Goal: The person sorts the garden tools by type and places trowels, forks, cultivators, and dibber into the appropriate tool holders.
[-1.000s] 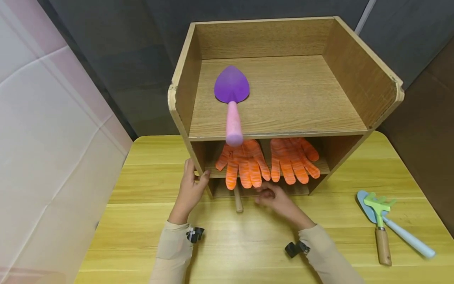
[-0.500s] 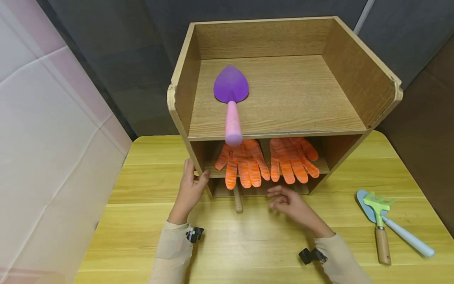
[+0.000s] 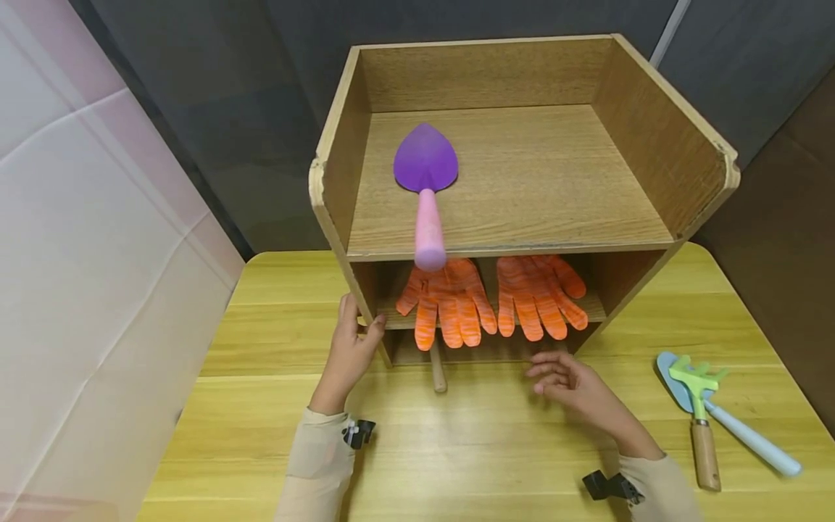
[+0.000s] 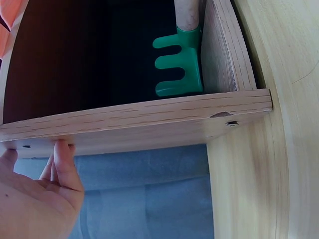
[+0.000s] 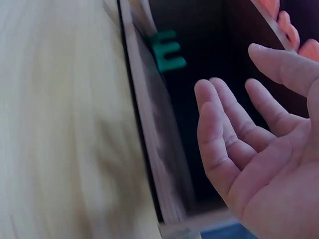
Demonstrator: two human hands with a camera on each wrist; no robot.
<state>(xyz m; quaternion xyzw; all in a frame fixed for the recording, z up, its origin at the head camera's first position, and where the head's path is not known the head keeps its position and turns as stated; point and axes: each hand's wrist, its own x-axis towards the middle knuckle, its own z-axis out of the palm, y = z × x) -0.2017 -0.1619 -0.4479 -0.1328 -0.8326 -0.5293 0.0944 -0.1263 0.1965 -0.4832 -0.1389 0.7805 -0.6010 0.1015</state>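
Note:
My left hand (image 3: 347,357) presses its fingers and thumb against the left side panel of the wooden shelf unit (image 3: 352,279), near the front edge. My right hand (image 3: 577,388) holds nothing; its fingers are loosely bent in front of the lower compartment. Inside that compartment lies a hand rake with green tines (image 4: 185,62); its wooden handle (image 3: 438,370) sticks out at the front. Above it, two orange gloves, the left glove (image 3: 450,301) and the right glove (image 3: 538,293), lie on the middle shelf with fingers over its edge.
A purple trowel (image 3: 426,159) with a pink handle lies on the top shelf, handle end over the front edge. On the table (image 3: 457,464) at right, a light green hand rake (image 3: 703,428) lies across a blue trowel (image 3: 753,438). Dark panels (image 3: 196,109) stand behind.
My right hand has drawn away from the rake's handle, to the right and towards me. The left hand has stayed on the side panel, and the rake has not moved.

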